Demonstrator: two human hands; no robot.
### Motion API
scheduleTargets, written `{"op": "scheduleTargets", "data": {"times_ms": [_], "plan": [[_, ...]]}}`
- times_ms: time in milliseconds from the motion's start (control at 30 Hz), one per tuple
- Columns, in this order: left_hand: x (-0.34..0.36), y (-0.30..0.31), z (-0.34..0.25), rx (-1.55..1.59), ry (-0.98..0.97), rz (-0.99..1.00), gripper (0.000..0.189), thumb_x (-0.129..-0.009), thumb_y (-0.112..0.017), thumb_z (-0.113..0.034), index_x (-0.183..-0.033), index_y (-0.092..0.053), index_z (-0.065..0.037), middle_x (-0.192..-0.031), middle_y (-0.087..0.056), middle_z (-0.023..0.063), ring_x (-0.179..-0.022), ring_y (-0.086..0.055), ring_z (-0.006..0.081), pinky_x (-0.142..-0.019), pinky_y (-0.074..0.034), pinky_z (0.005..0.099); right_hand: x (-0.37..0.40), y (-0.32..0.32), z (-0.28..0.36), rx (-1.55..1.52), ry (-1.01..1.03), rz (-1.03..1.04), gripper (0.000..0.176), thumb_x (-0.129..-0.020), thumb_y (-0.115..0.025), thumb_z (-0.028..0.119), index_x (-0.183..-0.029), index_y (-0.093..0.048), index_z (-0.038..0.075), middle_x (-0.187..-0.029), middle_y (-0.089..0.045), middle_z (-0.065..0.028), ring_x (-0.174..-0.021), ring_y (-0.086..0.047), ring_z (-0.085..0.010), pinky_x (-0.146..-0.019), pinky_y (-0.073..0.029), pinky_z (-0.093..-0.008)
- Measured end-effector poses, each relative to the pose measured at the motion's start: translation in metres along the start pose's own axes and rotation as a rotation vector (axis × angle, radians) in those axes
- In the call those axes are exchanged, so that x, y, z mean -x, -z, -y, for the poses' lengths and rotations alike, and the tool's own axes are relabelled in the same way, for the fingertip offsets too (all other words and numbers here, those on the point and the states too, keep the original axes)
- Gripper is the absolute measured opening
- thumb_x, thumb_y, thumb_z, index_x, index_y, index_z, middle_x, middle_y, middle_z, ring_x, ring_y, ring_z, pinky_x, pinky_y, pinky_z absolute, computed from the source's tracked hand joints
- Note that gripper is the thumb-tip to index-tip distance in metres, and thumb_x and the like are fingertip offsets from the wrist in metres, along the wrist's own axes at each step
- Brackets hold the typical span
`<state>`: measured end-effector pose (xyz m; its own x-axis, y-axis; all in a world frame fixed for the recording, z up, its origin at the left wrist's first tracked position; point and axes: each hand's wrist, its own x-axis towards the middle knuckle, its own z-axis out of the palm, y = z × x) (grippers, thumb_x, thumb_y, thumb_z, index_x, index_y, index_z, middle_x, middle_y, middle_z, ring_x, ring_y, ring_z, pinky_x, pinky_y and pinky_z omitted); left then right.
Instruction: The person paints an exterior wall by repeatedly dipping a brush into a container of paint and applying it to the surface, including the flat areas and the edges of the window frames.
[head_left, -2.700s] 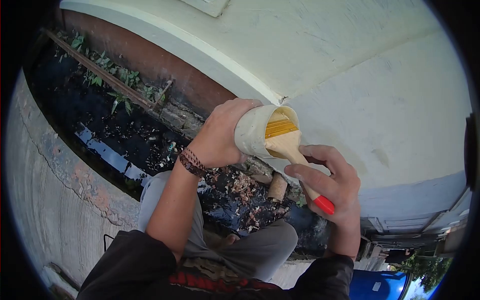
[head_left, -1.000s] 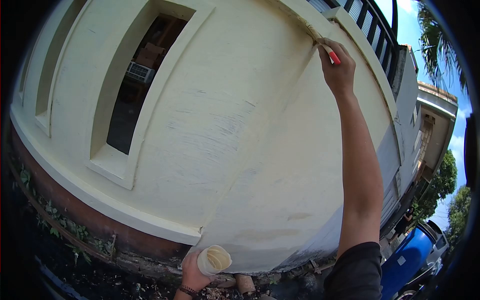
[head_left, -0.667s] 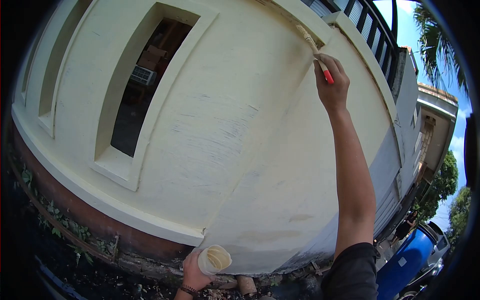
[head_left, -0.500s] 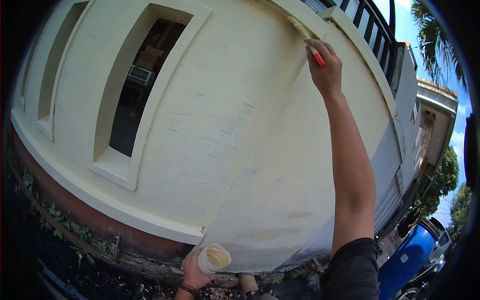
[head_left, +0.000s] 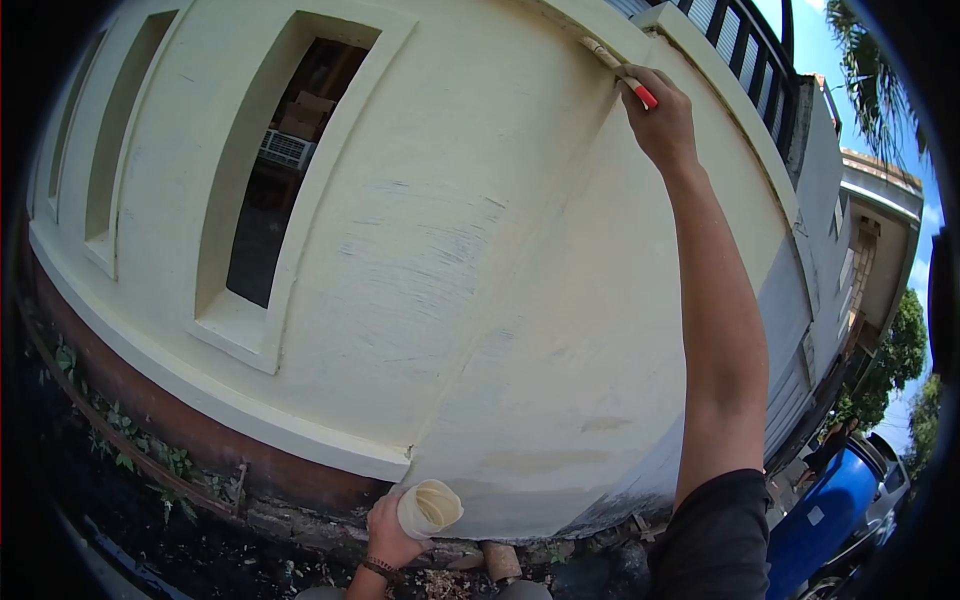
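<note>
My right hand (head_left: pixel 662 118) is raised high and closed around a paintbrush (head_left: pixel 603 54) with a red-tipped handle. The bristle end meets the cream wall (head_left: pixel 430 130) just under its top ledge, near the inner corner. Low down, my left hand (head_left: pixel 392 530) grips a white plastic cup (head_left: pixel 429 508) from its left side. Cream paint coats the inside of the cup, which is tilted so its mouth shows. Dark scratch-like streaks mark the middle of the wall, and duller patches lie near its bottom.
A recessed window opening (head_left: pixel 290 170) is at left, with boxes visible inside. Along the wall's foot run dark wet ground and small plants (head_left: pixel 120 430). A short pipe (head_left: pixel 502 563) sticks out below the cup. At right stand a blue barrel (head_left: pixel 825 515) and a vehicle. Black railing (head_left: pixel 745 50) tops the wall.
The brush and my right hand have shifted slightly right and up in view along the top edge. My left hand still holds the cup low. The camera view has moved a little.
</note>
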<state>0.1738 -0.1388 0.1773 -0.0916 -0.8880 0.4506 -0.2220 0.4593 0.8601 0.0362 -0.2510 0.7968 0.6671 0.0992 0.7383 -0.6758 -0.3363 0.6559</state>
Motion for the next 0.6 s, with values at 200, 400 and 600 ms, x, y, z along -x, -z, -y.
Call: {"op": "scheduleTargets", "data": {"times_ms": [200,400,600], "plan": [[0.001,-0.008,0.004,0.014,0.001,-0.025,0.088,-0.046,-0.085,-0.018,-0.125,-0.048,-0.006,-0.117,-0.057,0.0170,-0.113,-0.054,0.0380,-0.097,-0.041,0.0487,-0.008,0.031,0.008,-0.037,-0.031,-0.015,0.018,-0.087,-0.069,0.011,-0.104,-0.070,0.007,-0.097,-0.071,-0.0111,-0.085,-0.069,-0.0242,-0.077,-0.053,-0.0314],[0.003,-0.012,0.010,-0.024,-0.011,-0.010,0.087,-0.047,-0.086,-0.019,-0.125,-0.048,-0.006,-0.115,-0.057,0.0171,-0.112,-0.054,0.0381,-0.097,-0.041,0.0491,-0.021,0.011,0.001,-0.094,-0.035,0.020,0.020,-0.086,-0.070,0.011,-0.105,-0.070,0.007,-0.097,-0.071,-0.0102,-0.085,-0.068,-0.0214,-0.078,-0.052,-0.0306],[0.003,-0.011,0.003,-0.003,-0.019,-0.032,0.087,-0.047,-0.086,-0.019,-0.123,-0.048,-0.006,-0.113,-0.057,0.0175,-0.111,-0.054,0.0386,-0.097,-0.041,0.0489,-0.015,0.026,-0.016,0.040,0.029,0.128,0.021,-0.086,-0.069,0.010,-0.106,-0.070,0.007,-0.100,-0.070,-0.0119,-0.087,-0.068,-0.0264,-0.080,-0.052,-0.0337]]}}
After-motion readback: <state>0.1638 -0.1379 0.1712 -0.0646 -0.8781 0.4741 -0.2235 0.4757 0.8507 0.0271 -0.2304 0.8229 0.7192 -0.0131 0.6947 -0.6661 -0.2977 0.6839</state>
